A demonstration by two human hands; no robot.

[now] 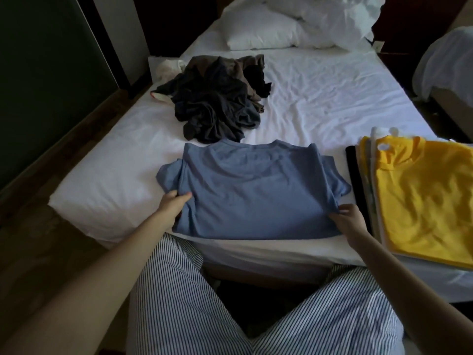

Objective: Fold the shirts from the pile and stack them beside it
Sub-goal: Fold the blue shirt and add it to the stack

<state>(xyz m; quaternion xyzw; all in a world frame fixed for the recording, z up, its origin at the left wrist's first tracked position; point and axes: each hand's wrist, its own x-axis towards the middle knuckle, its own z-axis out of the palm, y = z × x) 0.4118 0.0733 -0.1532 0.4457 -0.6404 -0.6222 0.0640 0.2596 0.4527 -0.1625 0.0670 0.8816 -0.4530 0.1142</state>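
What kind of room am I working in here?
Likely a bedroom, perhaps a hotel room: the blue shirt lies on a bed with a white sheet, white pillows sit at its head, and a second bed stands at right.

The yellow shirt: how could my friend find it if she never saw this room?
Start at the big bed with the white sheet. At its near right corner, a stack of folded shirts sits beside the flat blue T-shirt. The bright yellow folded T-shirt lies on top, the only yellow thing there; the crumpled clothes pile is all dark.
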